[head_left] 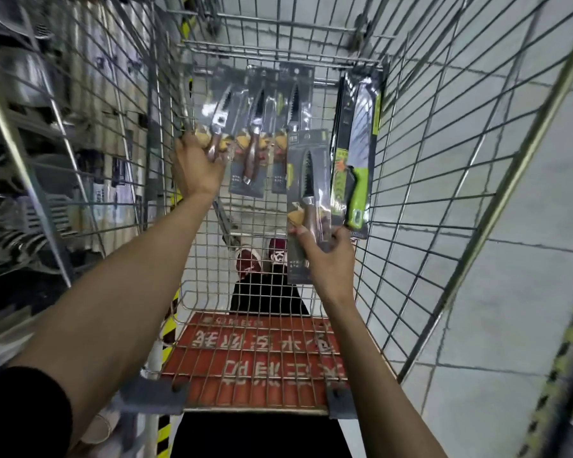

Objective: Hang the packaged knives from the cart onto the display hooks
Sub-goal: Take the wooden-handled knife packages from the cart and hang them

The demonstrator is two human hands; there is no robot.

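Observation:
Inside the wire cart lie several packaged knives. My left hand grips the lower end of a wood-handled knife pack at the cart's far left. Two similar packs lie beside it on the cart floor. My right hand pinches the bottom of another dark-carded knife pack, lifted upright above the cart floor. A larger knife pack with a green handle leans against the cart's right wall.
Store shelving with blurred goods runs along the left. A red child-seat flap with white characters sits at the near end of the cart. Grey floor tiles lie to the right. My shoes show through the mesh.

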